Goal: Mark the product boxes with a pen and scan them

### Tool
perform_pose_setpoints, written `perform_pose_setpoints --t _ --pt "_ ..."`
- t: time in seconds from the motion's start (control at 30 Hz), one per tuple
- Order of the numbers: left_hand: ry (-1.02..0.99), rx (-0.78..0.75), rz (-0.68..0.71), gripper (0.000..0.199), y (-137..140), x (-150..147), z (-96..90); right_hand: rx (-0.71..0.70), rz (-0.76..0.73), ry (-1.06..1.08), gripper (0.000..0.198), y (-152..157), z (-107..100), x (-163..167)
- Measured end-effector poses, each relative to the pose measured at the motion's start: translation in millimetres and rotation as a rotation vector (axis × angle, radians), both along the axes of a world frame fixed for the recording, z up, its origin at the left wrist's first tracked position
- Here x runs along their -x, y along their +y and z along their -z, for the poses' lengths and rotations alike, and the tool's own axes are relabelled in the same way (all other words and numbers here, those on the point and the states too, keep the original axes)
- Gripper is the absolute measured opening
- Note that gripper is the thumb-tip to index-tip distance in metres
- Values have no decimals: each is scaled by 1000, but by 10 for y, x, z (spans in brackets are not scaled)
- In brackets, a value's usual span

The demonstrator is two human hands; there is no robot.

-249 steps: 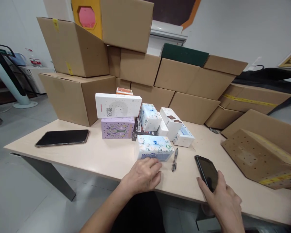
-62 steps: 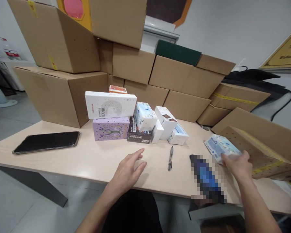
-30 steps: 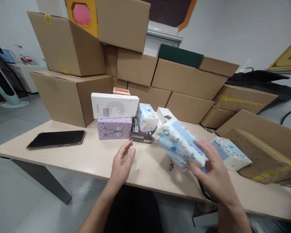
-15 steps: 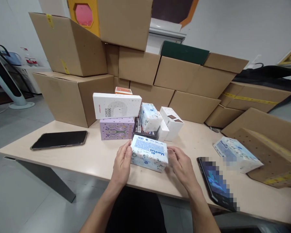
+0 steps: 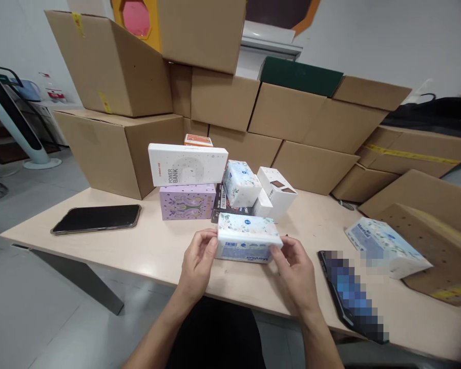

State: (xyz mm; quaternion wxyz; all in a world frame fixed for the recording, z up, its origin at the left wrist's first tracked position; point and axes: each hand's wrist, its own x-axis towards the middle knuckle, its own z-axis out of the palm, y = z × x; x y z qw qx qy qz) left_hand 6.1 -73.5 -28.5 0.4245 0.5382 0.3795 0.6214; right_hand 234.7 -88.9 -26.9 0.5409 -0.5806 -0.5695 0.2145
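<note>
Between my hands is a white and blue tissue pack with a floral print, near the front of the table. My left hand grips its left end, and my right hand holds the right end with the thumb on its front face. Just behind stands a group of boxes: a white power bank box on top of a purple patterned box, a dark box and a white box. Another tissue pack rests among them.
A black phone lies at the left of the table. To the right are a second device with a blurred screen and a further tissue pack by cardboard boxes. More cardboard boxes form a wall behind.
The tissue pack in my hands has turned so that its floral side faces up and its lettered side faces me. My view has shifted slightly.
</note>
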Motion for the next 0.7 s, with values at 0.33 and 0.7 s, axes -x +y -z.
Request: perform_pose_setpoints --t 0.33,0.7 --pt "138 104 0 42 16 -10 45 79 -22 -17 44 -39 19 9" --pt "208 13 -30 39 25 7 38 73 -54 -49 49 -45 7 11"
